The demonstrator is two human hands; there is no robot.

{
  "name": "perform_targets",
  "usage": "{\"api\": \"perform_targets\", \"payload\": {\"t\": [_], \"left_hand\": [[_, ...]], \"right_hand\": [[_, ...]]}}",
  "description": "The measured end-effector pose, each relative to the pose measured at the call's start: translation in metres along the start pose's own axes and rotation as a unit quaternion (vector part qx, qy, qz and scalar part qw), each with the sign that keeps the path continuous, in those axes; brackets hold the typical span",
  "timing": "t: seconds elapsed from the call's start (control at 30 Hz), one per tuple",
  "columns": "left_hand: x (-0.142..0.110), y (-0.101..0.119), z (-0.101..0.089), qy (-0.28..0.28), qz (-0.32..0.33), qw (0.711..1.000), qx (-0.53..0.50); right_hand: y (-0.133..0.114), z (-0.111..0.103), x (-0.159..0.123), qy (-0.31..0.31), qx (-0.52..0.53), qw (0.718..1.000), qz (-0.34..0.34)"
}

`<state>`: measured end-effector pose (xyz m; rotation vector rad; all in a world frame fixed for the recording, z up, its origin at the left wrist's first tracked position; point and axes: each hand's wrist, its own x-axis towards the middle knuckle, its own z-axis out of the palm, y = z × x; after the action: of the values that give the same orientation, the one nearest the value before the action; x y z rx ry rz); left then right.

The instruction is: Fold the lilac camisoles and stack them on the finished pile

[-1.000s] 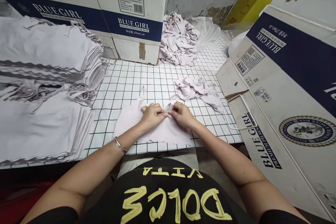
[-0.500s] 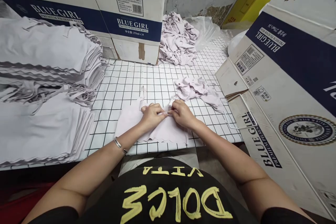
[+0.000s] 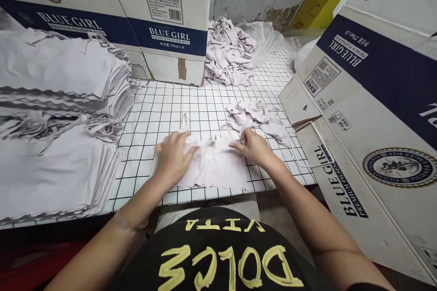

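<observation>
1. Pinkish-white fabric: the garment (image 3: 215, 170) lies across the grid-patterned tablecloth (image 3: 136, 159) near its front edge, between the two hands and partly covered by one.
2. Judge the step as settling this piece flat; the left hand (image 3: 172, 157) is spread wide over its left part, so press lightly with the whole palm rather than gripping.
3. Mind the right hand (image 3: 255, 148): it is loosely curled, thumb and forefinger narrowly apart, nothing visible between them. Whether it touches the fabric, I cannot tell.
4. Draw outward from the middle, easing the soft folds without stretching the wavy hem.
5. Work around the small fitting (image 3: 214, 141) at the upper middle; it is too small to identify, and dragging across it could snag.
6. Leave the strap (image 3: 184, 121) clear, and don't catch the crumpled fabric (image 3: 247, 116) beyond the right hand.
</observation>
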<state>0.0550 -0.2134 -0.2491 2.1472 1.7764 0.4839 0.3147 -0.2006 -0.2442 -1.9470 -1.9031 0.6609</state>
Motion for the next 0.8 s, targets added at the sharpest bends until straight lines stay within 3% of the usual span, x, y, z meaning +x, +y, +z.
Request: {"api": "perform_targets", "payload": {"t": [0.1, 0.2, 0.37, 0.5, 0.6, 0.67, 0.73, 0.8], "left_hand": [[-0.031, -0.034, -0.019, 0.004, -0.112, 0.986, 0.124], [-0.05, -0.051, -0.019, -0.038, -0.153, 0.974, 0.165], [-0.052, -0.042, -0.007, -0.055, -0.152, 0.977, 0.137], [-0.049, -0.03, -0.001, -0.032, -0.131, 0.986, 0.1], [-0.05, -0.026, -0.001, -0.002, -0.176, 0.983, -0.06], [-0.053, -0.023, -0.011, -0.005, -0.223, 0.936, -0.271], [-0.059, -0.021, -0.036, -0.035, -0.243, 0.845, -0.476], [-0.065, -0.022, -0.074, -0.06, -0.23, 0.762, -0.602]], "right_hand": [[0.012, -0.003, -0.035, -0.068, -0.035, 0.997, 0.028], [0.027, -0.001, -0.06, -0.08, -0.027, 0.995, 0.046], [0.041, -0.003, -0.074, -0.006, 0.027, 0.992, 0.121], [0.035, 0.007, -0.079, 0.026, -0.006, 0.996, 0.084], [0.031, 0.012, -0.081, 0.005, 0.096, 0.992, 0.078], [0.027, 0.004, -0.084, -0.016, 0.257, 0.96, 0.108], [0.019, -0.014, -0.085, -0.041, 0.415, 0.9, 0.13], [0.005, -0.036, -0.08, -0.064, 0.518, 0.842, 0.137]]}}
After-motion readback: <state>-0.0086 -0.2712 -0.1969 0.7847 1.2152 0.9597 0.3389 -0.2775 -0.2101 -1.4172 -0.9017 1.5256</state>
